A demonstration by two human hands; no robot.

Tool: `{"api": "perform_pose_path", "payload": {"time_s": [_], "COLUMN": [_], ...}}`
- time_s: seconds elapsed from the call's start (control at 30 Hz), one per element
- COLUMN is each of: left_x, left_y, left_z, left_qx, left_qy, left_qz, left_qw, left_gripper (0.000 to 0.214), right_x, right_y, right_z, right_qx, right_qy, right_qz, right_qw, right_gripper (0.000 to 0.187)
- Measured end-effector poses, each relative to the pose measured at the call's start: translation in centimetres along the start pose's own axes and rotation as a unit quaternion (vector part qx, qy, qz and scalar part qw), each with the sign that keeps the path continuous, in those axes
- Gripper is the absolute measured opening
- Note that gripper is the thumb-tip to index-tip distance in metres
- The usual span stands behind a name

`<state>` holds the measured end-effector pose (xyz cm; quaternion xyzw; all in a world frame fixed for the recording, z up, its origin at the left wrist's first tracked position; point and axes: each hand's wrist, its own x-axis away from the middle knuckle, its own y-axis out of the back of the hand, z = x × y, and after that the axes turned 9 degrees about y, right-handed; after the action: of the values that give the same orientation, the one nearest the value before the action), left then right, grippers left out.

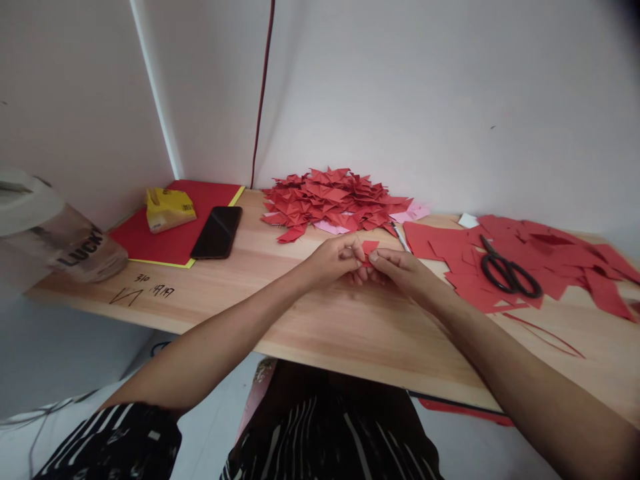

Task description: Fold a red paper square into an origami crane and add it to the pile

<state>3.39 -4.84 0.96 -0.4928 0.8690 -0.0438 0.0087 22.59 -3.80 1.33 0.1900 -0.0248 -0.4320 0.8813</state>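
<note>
Between my two hands, just above the wooden table, is a small piece of red paper. My left hand pinches its left side, with thumb and fingers closed. On the right side, the thumb of my right hand presses on the paper, its fingers curled beneath. The lower part of the paper is hidden by the fingers, so its folds cannot be made out. Right behind my hands lies a heap of folded red paper pieces, with some pink ones among them. A pen lies close to my right hand.
Black-handled scissors rest on loose red paper sheets at right. At left are a phone, a yellow packet on a red sheet, and a clear LUCKY container. A wall stands behind the table.
</note>
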Motion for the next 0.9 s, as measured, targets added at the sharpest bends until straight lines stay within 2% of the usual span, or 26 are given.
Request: {"api": "perform_pose_path", "payload": {"time_s": [0.9], "left_x": [0.10], "left_y": [-0.09], "left_z": [-0.06], "left_qx": [-0.030], "left_qy": [0.033], "left_qz": [-0.011], "left_qw": [0.999], "left_gripper": [0.011], "right_x": [-0.20], "right_y": [0.19], "right_z": [-0.54], "right_qx": [0.072], "right_qy": [0.014], "right_qz": [0.006], "right_qw": [0.997], "right_gripper": [0.040]}}
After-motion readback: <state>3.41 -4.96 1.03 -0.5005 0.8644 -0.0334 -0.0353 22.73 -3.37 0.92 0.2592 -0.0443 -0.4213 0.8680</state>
